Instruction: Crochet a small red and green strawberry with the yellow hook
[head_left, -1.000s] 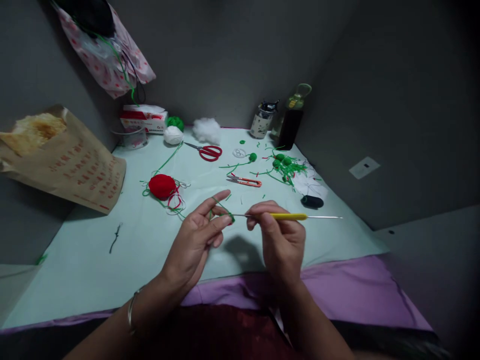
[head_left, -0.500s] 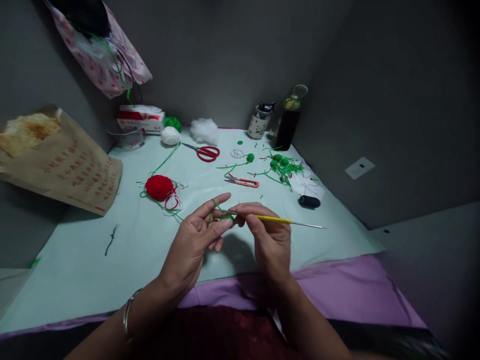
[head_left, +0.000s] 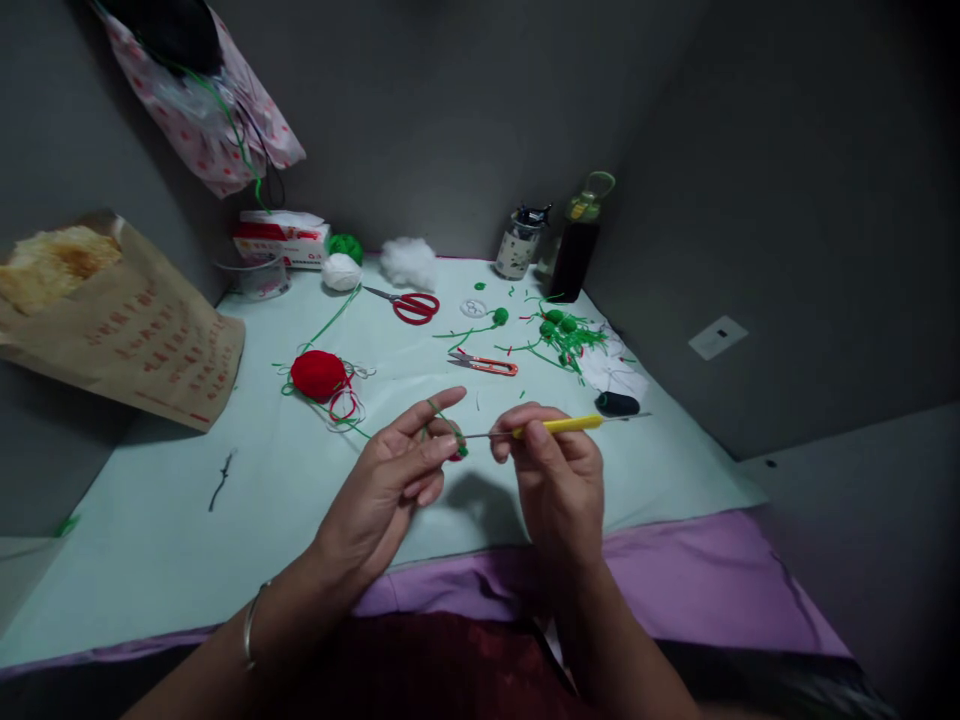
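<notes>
A small green crochet piece [head_left: 460,452] with a bit of red under it is pinched between thumb and fingers of my left hand [head_left: 394,470]. Green yarn loops over that hand's raised index finger and runs back toward a red yarn ball [head_left: 319,375]. My right hand [head_left: 559,470] is closed on the yellow grip of a crochet hook [head_left: 562,425]. The hook's thin metal shaft reaches left to the green piece; its tip is hidden at my left fingers. Both hands are above the front of the pale table cover [head_left: 300,540].
Orange snips [head_left: 487,366] and red scissors [head_left: 412,307] lie beyond my hands. Green crocheted pieces [head_left: 566,330] and a black spool [head_left: 618,404] are at the right. A paper bag [head_left: 157,330] stands left; a bottle [head_left: 577,245] and white stuffing [head_left: 409,262] are at the back.
My right hand has moved right, away from my left hand, and the hook now lies more level, with more shaft showing. My left thumb and fingers have closed further over the green piece.
</notes>
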